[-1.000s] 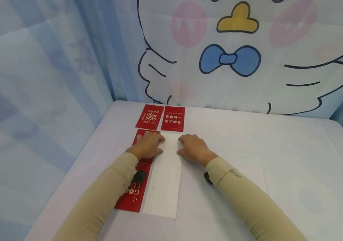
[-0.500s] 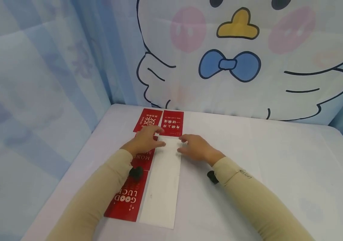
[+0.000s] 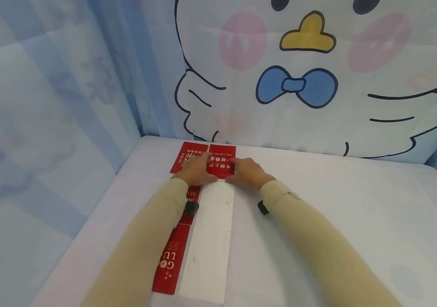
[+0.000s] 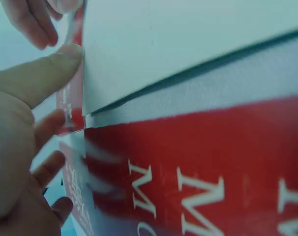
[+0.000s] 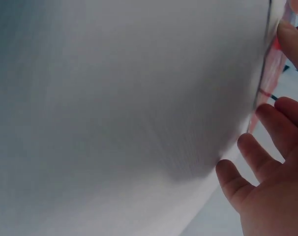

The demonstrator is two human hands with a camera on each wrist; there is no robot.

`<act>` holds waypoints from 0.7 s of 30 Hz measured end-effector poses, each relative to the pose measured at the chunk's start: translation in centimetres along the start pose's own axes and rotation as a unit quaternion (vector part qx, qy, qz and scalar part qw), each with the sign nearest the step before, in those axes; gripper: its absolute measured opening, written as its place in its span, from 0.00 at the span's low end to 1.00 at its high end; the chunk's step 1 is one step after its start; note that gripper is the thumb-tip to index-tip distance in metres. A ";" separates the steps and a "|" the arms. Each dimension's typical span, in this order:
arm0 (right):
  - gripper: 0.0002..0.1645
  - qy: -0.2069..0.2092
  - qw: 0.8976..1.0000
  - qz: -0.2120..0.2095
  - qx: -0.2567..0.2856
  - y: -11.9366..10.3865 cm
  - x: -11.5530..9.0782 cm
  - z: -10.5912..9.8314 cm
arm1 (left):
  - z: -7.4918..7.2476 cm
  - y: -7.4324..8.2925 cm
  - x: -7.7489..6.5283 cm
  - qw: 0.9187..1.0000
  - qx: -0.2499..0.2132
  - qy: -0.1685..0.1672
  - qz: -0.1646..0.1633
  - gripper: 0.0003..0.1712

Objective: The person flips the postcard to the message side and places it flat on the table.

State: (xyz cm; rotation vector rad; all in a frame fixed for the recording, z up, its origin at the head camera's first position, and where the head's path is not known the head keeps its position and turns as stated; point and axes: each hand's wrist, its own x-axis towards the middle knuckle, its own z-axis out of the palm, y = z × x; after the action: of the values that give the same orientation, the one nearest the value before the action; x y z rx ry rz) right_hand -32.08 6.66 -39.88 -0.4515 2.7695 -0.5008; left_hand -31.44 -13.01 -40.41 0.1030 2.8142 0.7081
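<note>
On my feed the red card (image 3: 221, 167) lay flat on the desk (image 3: 337, 221), beyond the white cards (image 3: 208, 260). I had the left hand (image 3: 196, 169) at its left edge, fingers spread, and the right hand (image 3: 250, 173) at its right, fingers relaxed. Neither gripped it; exact contact unclear. More red cards (image 3: 172, 256) lined the left.

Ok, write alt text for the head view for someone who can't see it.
A person's left hand and right hand flank a red card on a white table. White cards lie nearer, beside more red cards; a cartoon-printed curtain hangs behind.
</note>
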 end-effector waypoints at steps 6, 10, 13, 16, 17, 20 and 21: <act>0.45 -0.007 0.999 0.002 -0.045 -0.4 0.3 0.7 | 0.1 0.1 0.1 1.000 0.027 0.003 0.016 0.50; 0.45 -0.012 0.998 -0.006 -0.059 -0.4 0.3 0.6 | -0.1 0.1 0.3 0.999 0.050 -0.001 0.022 0.48; 0.42 -0.016 0.998 -0.016 -0.063 -0.3 0.3 0.5 | -0.2 0.1 0.4 0.998 0.052 -0.008 0.018 0.49; 0.37 -0.018 0.998 -0.022 -0.054 -0.2 0.3 0.3 | -0.3 0.2 0.5 0.998 0.053 -0.015 0.018 0.50; 0.36 -0.018 0.998 -0.022 -0.049 -0.2 0.3 0.3 | -0.3 0.3 0.6 0.998 0.056 -0.017 0.019 0.50; 0.34 -0.020 0.999 -0.017 -0.039 -0.4 0.3 0.2 | -0.3 0.5 0.6 0.998 0.063 -0.019 0.023 0.45; 0.35 -0.021 0.999 -0.013 -0.038 -0.5 0.2 0.1 | -0.4 0.6 0.5 0.997 0.065 -0.018 0.023 0.43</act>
State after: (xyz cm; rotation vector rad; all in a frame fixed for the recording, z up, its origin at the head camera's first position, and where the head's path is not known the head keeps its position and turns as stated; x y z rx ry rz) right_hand -32.14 6.13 -39.89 -0.5098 2.7527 -0.3897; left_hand -32.03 -12.62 -39.92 0.2026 2.8293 0.5263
